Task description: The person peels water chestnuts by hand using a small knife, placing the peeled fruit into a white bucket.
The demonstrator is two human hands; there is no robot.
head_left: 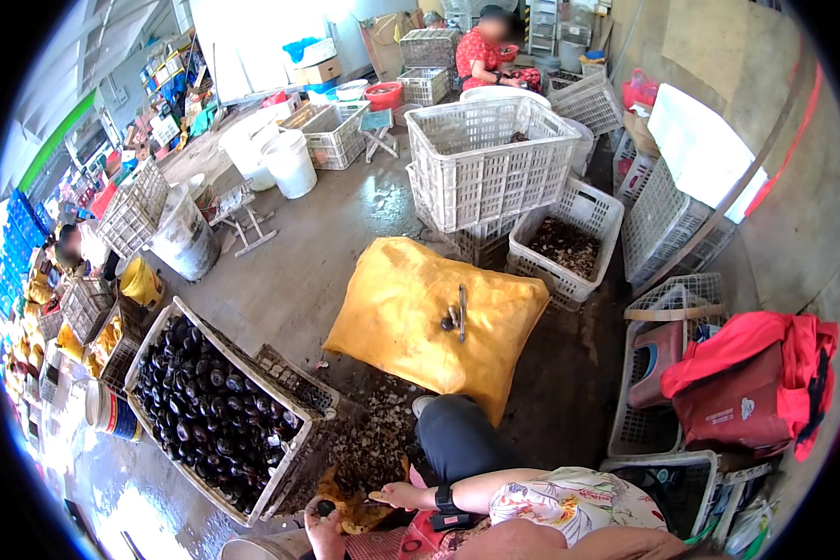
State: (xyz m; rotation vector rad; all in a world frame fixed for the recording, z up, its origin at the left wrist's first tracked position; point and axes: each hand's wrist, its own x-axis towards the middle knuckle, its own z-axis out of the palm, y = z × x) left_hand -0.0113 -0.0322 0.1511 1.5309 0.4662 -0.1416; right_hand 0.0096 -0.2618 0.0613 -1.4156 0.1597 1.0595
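Where the left hand [323, 538] works: at the lower edge of the view, its fingers closed around one dark, round, glossy shell [325, 508].
Right hand [403, 496]: beside the left one, palm down, a black wristband [445, 499] on its wrist; its fingers point toward the left hand, but I cannot tell whether they grip anything small.
Crumpled orange-yellow material [353, 516]: between and below the hands; contact with the right fingers is unclear.
Dark shells [205, 401]: heaped in a pale, rectangular plastic crate [284, 471] to the left, within easy reach.
Shell litter [371, 434]: brown and whitish bits spread over the floor just beyond the hands.
Big yellow woven sack [392, 303]: lying ahead of the knee, a slim grey tool [462, 313] on top.
Step in hand: probably working on a single shell taken up from the many, judging by the grip.
Next move: likely calls for a steady left hold, the shell turned to face the right fingers, and care around any sharp edge.
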